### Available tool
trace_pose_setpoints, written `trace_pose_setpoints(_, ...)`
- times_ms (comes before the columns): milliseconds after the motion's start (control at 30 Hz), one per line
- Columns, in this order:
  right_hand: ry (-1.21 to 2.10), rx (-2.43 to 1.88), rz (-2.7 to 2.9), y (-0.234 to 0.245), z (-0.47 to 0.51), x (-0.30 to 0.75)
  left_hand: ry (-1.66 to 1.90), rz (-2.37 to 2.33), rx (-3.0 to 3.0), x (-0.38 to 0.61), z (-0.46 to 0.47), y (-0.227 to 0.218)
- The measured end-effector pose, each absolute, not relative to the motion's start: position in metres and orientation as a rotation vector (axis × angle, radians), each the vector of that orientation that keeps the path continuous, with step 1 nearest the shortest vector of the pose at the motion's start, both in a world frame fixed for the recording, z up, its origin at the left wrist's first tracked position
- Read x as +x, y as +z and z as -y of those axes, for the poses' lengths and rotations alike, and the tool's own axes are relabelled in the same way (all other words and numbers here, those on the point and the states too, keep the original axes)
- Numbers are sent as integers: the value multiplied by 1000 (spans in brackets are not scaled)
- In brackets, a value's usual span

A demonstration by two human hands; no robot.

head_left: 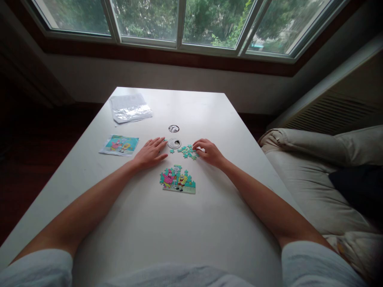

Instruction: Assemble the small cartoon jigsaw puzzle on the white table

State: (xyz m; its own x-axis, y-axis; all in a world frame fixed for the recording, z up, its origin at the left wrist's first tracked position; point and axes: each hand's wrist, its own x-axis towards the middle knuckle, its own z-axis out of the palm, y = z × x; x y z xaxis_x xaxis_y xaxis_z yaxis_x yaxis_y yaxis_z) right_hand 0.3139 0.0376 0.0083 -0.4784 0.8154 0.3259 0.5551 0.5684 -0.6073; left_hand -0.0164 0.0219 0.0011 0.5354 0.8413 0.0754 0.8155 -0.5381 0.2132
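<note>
A partly joined jigsaw puzzle [178, 181] with cartoon figures lies on the white table [185, 227], between my forearms. Above it sits a cluster of loose, mostly green puzzle pieces [186, 151]. My left hand [152, 152] rests palm down to the left, fingers stretched out, its fingertips close to a round metal-rimmed fitting [174, 143] and a small green piece. At the cluster's right edge, my right hand [208, 151] has curved fingers touching the pieces, with a gap between thumb and forefinger. No piece shows clearly in its grasp.
A picture card in a clear wrapper [120, 145] lies left of my left hand. Farther back is a clear plastic bag [131, 107] with a pale sheet. A second round fitting [174, 128] is set in the tabletop. A beige sofa [311, 179] stands along the right side.
</note>
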Motion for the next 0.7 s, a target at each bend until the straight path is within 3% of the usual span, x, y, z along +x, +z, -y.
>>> trace_pose_setpoints(333, 186, -1200, 2492, 13, 9, 320, 504, -1415, 2652, -14, -16, 2)
trace_pose_setpoints(567, 312, -1236, 2492, 22, 17, 308, 745, -1388, 2612, -4, 1, 6)
trace_pose_setpoints(700, 622, -1182, 2322, 18, 23, 304, 724, -1211, 2667, 17, 33, 18)
